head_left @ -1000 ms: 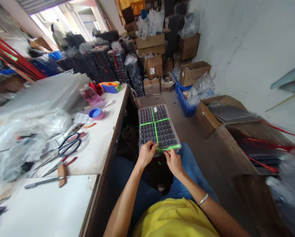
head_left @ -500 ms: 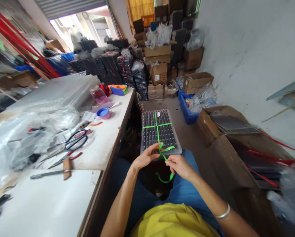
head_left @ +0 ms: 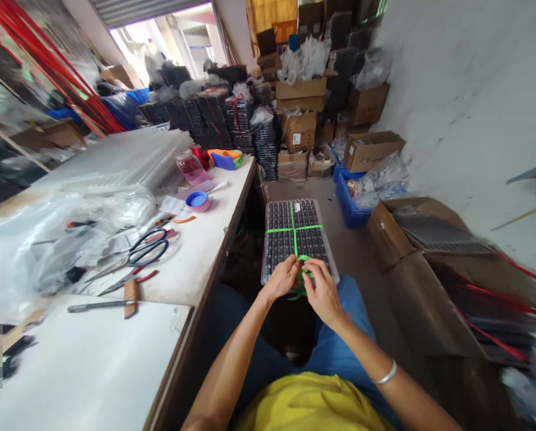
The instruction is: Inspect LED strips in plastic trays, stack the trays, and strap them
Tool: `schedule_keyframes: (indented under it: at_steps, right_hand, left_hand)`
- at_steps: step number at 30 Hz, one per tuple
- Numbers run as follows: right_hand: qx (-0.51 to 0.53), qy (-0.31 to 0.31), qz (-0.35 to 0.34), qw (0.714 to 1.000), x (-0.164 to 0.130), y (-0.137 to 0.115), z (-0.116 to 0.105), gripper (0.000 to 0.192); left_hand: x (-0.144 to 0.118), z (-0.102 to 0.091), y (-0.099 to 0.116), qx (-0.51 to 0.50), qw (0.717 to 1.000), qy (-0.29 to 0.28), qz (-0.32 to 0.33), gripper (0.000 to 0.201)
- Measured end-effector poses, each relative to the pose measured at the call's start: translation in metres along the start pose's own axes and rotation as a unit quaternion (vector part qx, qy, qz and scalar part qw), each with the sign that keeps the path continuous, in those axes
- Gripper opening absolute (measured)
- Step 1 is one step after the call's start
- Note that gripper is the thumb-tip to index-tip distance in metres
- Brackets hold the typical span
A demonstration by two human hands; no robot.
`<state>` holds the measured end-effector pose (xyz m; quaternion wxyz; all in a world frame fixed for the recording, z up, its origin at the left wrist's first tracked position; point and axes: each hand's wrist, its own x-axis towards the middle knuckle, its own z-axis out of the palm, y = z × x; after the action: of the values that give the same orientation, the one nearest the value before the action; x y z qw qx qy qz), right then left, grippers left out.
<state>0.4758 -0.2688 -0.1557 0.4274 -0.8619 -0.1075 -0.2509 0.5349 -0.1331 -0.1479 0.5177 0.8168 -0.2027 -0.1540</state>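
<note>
In front of my knees stands a clear plastic tray (head_left: 333, 272) filled with rows of small dark parts. Bright green ribbon (head_left: 295, 239) crosses over its top both ways. At the tray's near edge my left hand (head_left: 282, 278) pinches the ribbon, fingers pressed together. My right hand (head_left: 321, 290) is close beside it, with thumb and fingers curled round the ribbon's loose part. A short green end hangs below the hands. The exact shape of the ribbon between the fingers is partly hidden.
The white worktable (head_left: 200, 269) on the left carries scissors (head_left: 148, 246), red-handled pliers (head_left: 128, 281), a wooden-handled tool (head_left: 131, 298) and clear plastic bags (head_left: 101, 239). Blue crates (head_left: 353, 203) and cardboard boxes (head_left: 388, 227) line the right. Tied stacks (head_left: 265, 146) stand at the back.
My right hand has moved up and in, next to my left hand. The ribbon end it held stretched downward is now gathered near the tray's edge. The view has shifted slightly.
</note>
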Motion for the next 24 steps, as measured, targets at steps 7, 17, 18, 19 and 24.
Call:
schedule_keyframes:
  at_steps: [7,17,18,19,24]
  right_hand:
    - [-0.009,-0.041,0.065,0.997,0.005,0.017,0.016,0.013]
    - [0.045,-0.167,0.096,0.980,0.010,0.016,-0.006,0.017]
    - [0.047,-0.173,0.096,0.979,0.010,0.015,-0.008,0.021]
    - [0.049,-0.177,0.096,0.978,0.011,0.014,-0.010,0.025]
    - [0.057,-0.212,0.089,0.972,0.019,0.012,-0.019,0.037]
  left_hand:
    - [-0.014,0.000,-0.009,-0.003,0.999,0.032,0.042,0.016]
    - [-0.025,0.019,-0.008,0.095,0.983,0.132,0.083,0.024]
    - [-0.024,0.019,-0.007,0.102,0.982,0.137,0.081,0.024]
    - [-0.023,0.020,-0.007,0.109,0.980,0.144,0.079,0.023]
    - [-0.023,0.021,-0.006,0.138,0.976,0.156,0.070,0.027]
